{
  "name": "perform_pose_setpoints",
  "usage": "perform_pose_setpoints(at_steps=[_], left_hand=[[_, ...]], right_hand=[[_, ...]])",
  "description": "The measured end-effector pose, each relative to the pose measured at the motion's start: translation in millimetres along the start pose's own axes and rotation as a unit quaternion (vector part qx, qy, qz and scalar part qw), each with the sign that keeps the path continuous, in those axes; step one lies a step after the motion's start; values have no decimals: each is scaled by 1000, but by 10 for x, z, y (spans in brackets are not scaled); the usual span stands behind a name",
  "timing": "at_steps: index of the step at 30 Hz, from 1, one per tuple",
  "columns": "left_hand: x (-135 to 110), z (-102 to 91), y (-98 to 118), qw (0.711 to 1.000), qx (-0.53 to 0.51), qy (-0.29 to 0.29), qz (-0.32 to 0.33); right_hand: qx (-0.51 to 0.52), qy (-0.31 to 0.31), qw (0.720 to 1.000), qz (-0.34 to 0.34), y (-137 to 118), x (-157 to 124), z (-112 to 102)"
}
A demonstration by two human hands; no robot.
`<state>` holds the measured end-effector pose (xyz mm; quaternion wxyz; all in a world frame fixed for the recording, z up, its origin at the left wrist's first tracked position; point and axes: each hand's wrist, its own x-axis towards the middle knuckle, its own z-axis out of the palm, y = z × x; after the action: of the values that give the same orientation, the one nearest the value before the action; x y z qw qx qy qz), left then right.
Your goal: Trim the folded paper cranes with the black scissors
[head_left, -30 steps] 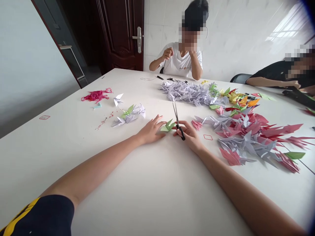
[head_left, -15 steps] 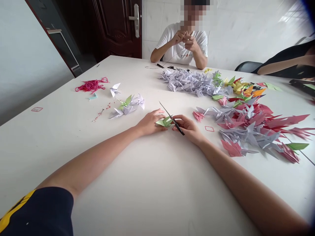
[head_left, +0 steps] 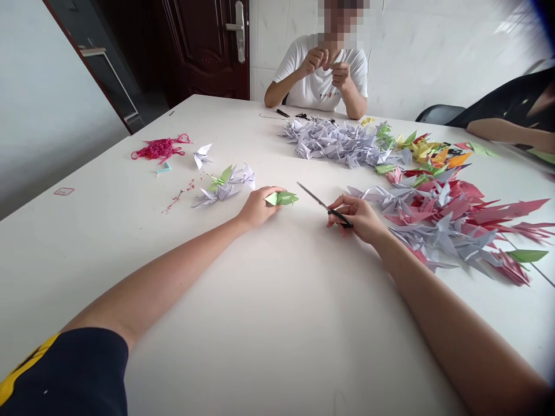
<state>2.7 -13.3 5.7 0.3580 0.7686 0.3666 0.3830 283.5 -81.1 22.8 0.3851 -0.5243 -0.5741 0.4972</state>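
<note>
My left hand (head_left: 258, 208) pinches a green origami crane (head_left: 281, 199) by one end, resting on the white table (head_left: 277, 323). My right hand (head_left: 358, 216) holds black-handled scissors (head_left: 323, 205) with closed blades pointing up and left. The blade tips stand apart from the green crane, to its right. Just beyond my left hand lie joined lilac paper cranes (head_left: 221, 193) with a green one among them.
A lilac crane heap (head_left: 329, 141) and red, grey and yellow cranes (head_left: 451, 214) cover the table's far right. Pink string (head_left: 160, 149) and red beads (head_left: 177, 199) lie left. A person (head_left: 318, 75) sits opposite, another (head_left: 507, 110) at right.
My right hand has moved right with the scissors, away from the green crane. My left hand has drawn back slightly with the crane still in it.
</note>
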Motion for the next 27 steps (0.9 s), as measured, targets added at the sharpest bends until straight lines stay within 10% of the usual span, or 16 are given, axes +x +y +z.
perform_pose_setpoints(at_steps=[27], left_hand=[[-19,22,12,998,19,-38,39]], right_hand=[[-48,-82,995,32,-22,-13,-24]])
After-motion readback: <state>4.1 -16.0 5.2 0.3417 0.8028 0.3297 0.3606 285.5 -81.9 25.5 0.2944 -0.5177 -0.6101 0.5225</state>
